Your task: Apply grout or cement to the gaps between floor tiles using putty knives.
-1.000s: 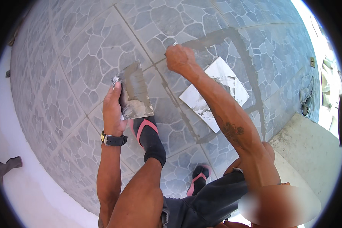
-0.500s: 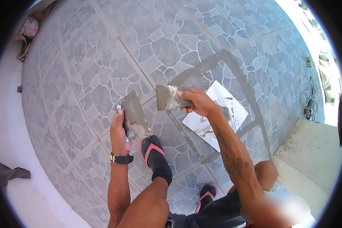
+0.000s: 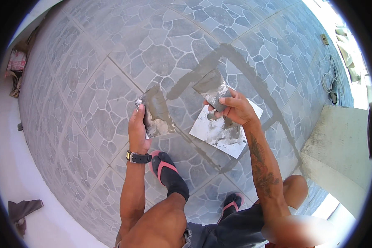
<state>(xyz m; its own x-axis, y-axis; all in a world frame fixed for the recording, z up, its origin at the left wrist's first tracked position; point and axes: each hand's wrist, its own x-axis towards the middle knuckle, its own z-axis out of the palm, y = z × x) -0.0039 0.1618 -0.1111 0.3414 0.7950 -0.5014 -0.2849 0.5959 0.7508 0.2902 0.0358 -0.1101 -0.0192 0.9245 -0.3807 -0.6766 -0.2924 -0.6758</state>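
My left hand [image 3: 137, 130] is closed on the edge of a flat rectangular plate [image 3: 160, 109], smeared with grey grout paste; any handle under it is hidden. My right hand [image 3: 239, 108] grips a smaller rectangular scraper [image 3: 213, 84], thumb on top and fingers beneath, with wet grey paste on its face. That scraper is tilted up to the left, apart from the plate. Partly below my right hand lies a white square tile [image 3: 231, 146] on the floor, daubed with grey paste and whitish smears.
Stone-patterned grey floor tiles [image 3: 107, 111] spread all around. Bands of wet grout [image 3: 258, 80] follow several joints about the white tile. A pale concrete block [image 3: 335, 144] stands at right, near a coiled cable [image 3: 330, 80]. My pink-strapped sandals [image 3: 165, 167] are just below my hands.
The right hand has drawn the scraper away from the plate, toward the right, and turned it so its far end points up-left. The left hand still holds the plate; the whole view has shifted slightly.
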